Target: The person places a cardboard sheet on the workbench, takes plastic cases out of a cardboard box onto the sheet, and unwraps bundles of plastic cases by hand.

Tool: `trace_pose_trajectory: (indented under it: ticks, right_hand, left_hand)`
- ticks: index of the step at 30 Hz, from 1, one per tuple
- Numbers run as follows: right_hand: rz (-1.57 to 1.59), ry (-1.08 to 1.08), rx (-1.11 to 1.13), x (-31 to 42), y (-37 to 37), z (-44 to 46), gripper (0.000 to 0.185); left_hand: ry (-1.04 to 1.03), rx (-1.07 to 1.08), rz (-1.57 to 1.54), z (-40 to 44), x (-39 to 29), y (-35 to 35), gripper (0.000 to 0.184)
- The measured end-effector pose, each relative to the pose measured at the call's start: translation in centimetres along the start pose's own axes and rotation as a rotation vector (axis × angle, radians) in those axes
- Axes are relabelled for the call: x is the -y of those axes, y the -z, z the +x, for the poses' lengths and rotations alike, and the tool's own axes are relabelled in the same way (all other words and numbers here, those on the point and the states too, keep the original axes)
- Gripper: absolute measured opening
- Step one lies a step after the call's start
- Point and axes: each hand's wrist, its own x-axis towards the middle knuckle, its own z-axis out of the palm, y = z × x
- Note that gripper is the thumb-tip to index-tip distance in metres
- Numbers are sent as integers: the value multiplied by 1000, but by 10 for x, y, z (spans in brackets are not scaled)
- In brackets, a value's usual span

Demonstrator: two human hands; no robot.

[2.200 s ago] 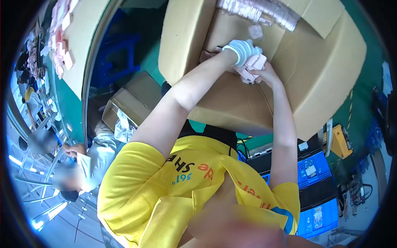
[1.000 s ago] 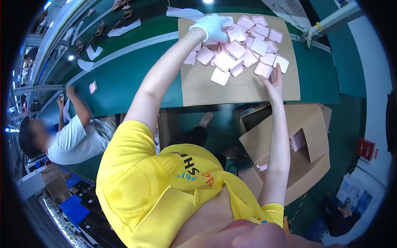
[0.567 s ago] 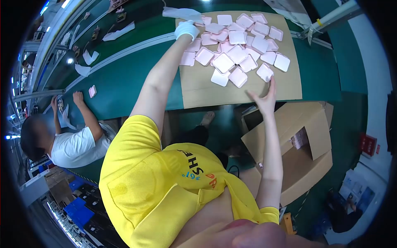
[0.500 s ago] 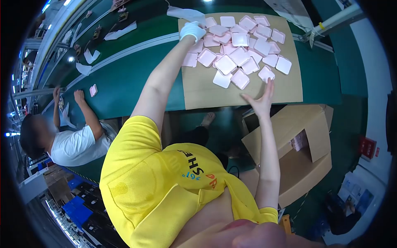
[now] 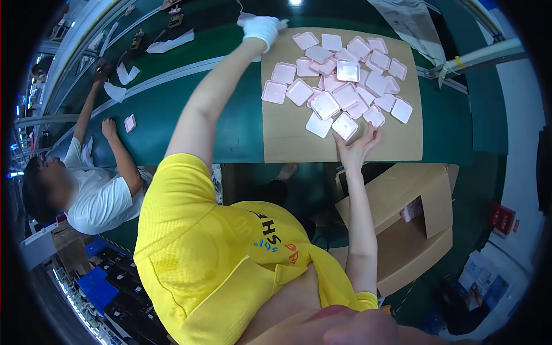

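Observation:
Many shallow pink square trays or lids (image 5: 345, 95) lie in a loose, overlapping spread on a flat cardboard sheet (image 5: 293, 146). My left hand (image 5: 261, 30), in a white glove, is over a white sheet-like piece (image 5: 245, 18) just beyond the cardboard's far left corner. Its fingers blend with that white piece, so their grip is unclear. My bare right hand (image 5: 353, 149) is at the near side of the spread. Its thumb and fingers are apart, with the fingertips by the nearest tray (image 5: 374, 116) and the thumb below another tray (image 5: 345, 126).
An open cardboard box (image 5: 417, 253) stands below the table edge at right. A co-worker (image 5: 100, 190) sits at left, beside a single pink piece (image 5: 130, 123) on the green table (image 5: 190, 109). A metal frame bar (image 5: 489, 57) crosses at upper right.
My left hand has moved off the pink trays, up and left, onto the white sheet-like piece. My right hand stays at the near trays. The co-worker's far hand has reached further out.

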Motion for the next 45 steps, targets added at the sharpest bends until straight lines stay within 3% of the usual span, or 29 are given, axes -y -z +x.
trace_pose_trajectory:
  ticks: [3,4,6,10,13,17,19,22,25,27,30,33,36,38,39,40,41,42,44,45]
  right_hand:
    - [23,7,-22,-4,-2,-2,96]
    - [27,0,-43,-5,-3,-2,96]
    - [34,-13,-95,-5,-4,-1,95]
    - [-136,-142,-110,2,-4,-8,95]
    - [-170,-124,-120,-2,0,-14,96]
    - [-151,-95,-142,-8,23,-31,93]
    - [-160,-142,-171,-17,47,-50,91]
    - [-183,-163,-419,-47,94,-81,89]
    - [-191,-346,-628,-97,150,-130,81]
    - [-243,-499,-698,-129,191,-168,79]
    - [-448,-689,-732,-176,243,-233,78]
    - [-357,-886,-560,-235,272,-289,69]
    - [-240,-1048,13,-301,274,-332,60]
    - [-218,-1076,240,-332,256,-333,59]
    - [-174,-1094,329,-350,246,-333,60]
    - [-147,-1100,418,-370,233,-334,61]
    - [-121,-1106,510,-393,217,-341,62]
    - [-103,-1124,554,-432,194,-366,62]
    - [-166,-1114,673,-459,154,-387,70]
    - [-142,-1117,707,-460,141,-401,70]
  left_hand:
    - [172,74,-44,-6,40,5,38]
    - [264,2,-155,5,59,-15,29]
    - [350,-77,-265,11,68,-20,32]
    - [509,140,-202,-21,44,7,40]
    - [133,250,-7,-49,13,17,37]
    - [-68,223,-28,-76,-33,54,27]
    - [-200,92,-181,-109,-71,88,31]
    - [-605,153,-466,-168,-133,124,23]
    - [-1046,386,-704,-233,-208,134,20]
    - [-1350,368,-637,-288,-263,121,17]
    - [-1594,447,-630,-380,-330,117,12]
    - [-1652,404,-632,-452,-399,99,10]
    - [-1545,330,-377,-489,-491,55,11]
    - [-1420,514,-64,-476,-560,13,29]
    - [-1167,674,-10,-462,-586,-19,27]
    - [-1027,741,22,-449,-604,-51,24]
    - [-847,712,-1,-437,-620,-104,34]
    - [-838,759,17,-427,-633,-146,34]
    - [-849,571,10,-398,-615,-188,47]
    - [-837,604,32,-404,-616,-201,47]
